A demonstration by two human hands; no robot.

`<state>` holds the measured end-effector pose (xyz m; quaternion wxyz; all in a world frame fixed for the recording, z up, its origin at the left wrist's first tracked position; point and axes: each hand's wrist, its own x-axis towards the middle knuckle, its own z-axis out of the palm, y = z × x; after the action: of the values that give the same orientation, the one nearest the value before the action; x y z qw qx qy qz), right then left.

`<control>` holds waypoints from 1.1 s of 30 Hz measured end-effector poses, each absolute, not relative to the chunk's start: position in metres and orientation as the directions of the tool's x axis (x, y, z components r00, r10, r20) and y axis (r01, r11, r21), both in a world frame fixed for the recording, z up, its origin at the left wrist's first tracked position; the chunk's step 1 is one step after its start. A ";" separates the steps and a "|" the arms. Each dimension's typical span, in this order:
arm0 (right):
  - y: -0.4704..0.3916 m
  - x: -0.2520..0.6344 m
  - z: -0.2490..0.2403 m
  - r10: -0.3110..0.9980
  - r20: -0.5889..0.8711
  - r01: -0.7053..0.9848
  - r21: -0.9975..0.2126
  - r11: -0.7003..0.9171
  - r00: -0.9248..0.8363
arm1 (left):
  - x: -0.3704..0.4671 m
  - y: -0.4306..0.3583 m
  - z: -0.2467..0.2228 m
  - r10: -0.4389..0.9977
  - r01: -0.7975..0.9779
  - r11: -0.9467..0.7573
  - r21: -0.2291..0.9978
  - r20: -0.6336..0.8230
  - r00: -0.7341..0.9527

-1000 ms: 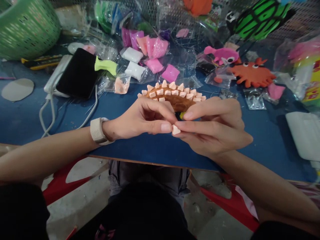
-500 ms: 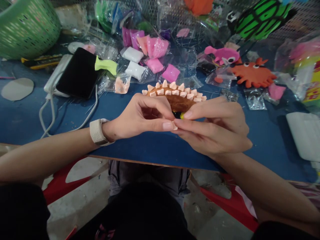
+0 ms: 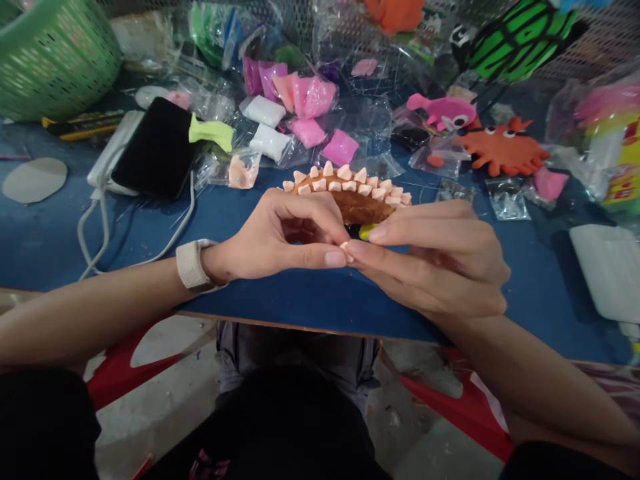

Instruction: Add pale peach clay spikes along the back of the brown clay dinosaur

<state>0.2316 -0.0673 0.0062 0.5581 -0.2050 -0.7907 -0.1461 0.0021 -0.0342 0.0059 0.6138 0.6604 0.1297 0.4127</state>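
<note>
The brown clay arch (image 3: 365,205) lies on the bench (image 3: 300,303) just beyond the two hands, middle of the view, its near side partly hidden by the fingers. Pale pointed pieces (image 3: 344,172) already stand along its top in rows; one small pale piece (image 3: 347,251) is off it, between the fingertips, and its shaping looks unfinished. Whether bare spots remain on the hidden side I cannot tell.

From the left, a grey disc (image 3: 35,180) lies flat, then a black phone (image 3: 156,150) with a yellow-green clay shape (image 3: 213,133) at its edge. The left hand (image 3: 280,233) comes in from the side, wrist nearly level, thumb straight and forefinger bent over, its grip closed on the small pale piece. The right hand (image 3: 440,257) meets it from the other side, knuckles outward, forearm slanting up from the lower corner, its fingertips pinching the same piece. Its upper fingertip touches a yellow-green bit (image 3: 367,231); whether that is held is unclear. Farther right are an orange clay crab (image 3: 505,148) and a white object (image 3: 607,270).
</note>
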 end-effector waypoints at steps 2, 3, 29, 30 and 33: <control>-0.067 0.232 0.008 0.168 0.940 0.477 -0.007 0.879 -0.296 | 0.002 -0.034 0.006 0.679 -0.324 -0.237 0.916 0.394 0.620; -0.067 0.233 0.008 0.170 0.939 0.471 -0.010 0.882 -0.298 | 0.001 -0.034 0.006 0.674 -0.324 -0.249 0.913 0.403 0.618; -0.059 0.230 0.003 0.177 0.926 0.389 -0.036 0.920 -0.333 | -0.002 -0.034 0.006 0.643 -0.289 -0.254 0.923 0.385 0.662; -0.059 0.230 0.003 0.180 0.926 0.400 -0.035 0.916 -0.331 | -0.002 -0.034 0.007 0.648 -0.291 -0.255 0.922 0.386 0.656; -0.062 0.231 0.003 0.209 0.927 0.448 -0.050 0.892 -0.311 | -0.001 -0.034 0.007 0.651 -0.289 -0.263 0.921 0.390 0.651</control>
<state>0.2315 -0.0618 0.0028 0.5499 -0.2047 -0.8024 -0.1091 -0.0015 -0.0341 0.0074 0.5927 0.6885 0.1316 0.3967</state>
